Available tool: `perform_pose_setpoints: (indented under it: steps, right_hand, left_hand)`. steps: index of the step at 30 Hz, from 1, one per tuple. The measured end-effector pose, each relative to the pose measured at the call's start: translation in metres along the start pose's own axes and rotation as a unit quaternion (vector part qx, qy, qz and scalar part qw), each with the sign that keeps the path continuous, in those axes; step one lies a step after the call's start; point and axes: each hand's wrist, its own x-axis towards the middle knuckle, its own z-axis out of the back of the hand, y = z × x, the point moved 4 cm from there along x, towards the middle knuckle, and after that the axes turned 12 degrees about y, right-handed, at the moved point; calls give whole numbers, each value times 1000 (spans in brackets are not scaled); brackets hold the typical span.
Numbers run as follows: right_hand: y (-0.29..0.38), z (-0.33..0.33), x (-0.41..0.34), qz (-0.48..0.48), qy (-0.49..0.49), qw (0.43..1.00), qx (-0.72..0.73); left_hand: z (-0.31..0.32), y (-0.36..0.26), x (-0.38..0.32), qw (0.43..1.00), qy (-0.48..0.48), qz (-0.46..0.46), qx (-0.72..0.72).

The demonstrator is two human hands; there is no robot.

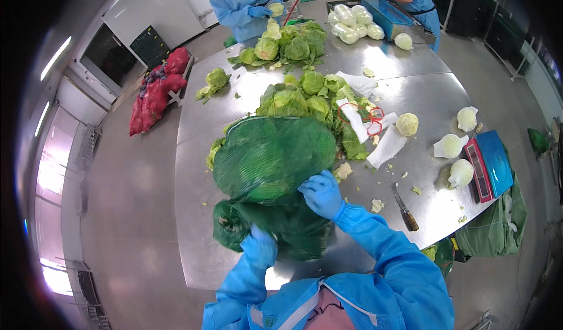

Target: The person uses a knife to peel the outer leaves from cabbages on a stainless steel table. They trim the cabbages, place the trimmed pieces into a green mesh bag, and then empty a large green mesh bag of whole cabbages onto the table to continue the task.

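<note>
A large green mesh bag [286, 141] lies on the steel table before me, with pale green heads, apparently cabbages, showing dimly through its netting. My left hand [259, 244], gloved in blue and blurred, grips the bunched near part of the bag. At the bag's right side, my right hand [323, 193] has its fingers curled onto the netting. Loose cabbages [286, 101] with outer leaves are heaped just beyond the bag. To the right of my right hand lies a knife [404, 209] with a wooden handle.
White foam net sleeves [387, 145] and red netting [374, 119] lie beside a trimmed cabbage [407, 124]. Sleeved cabbages [461, 174] sit by a blue-topped weighing scale [488, 165]. Across the steel table [206, 136], one person [246, 9] holds a cabbage; another [411, 4] stands near wrapped cabbages [352, 22].
</note>
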Motion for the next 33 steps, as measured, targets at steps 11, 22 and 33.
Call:
perform_pose_setpoints:
  steps: [11,22,33]
  right_hand:
    - [153,-7,-49,245,152,952,105]
    - [83,-58,34,230,176,945,150]
    - [199,81,26,243,119,953,136]
  left_hand:
    - [55,21,-220,994,-96,42,-39]
    - [-21,-125,-156,990,94,-56,92]
    - [-29,-116,-228,949,281,10,142]
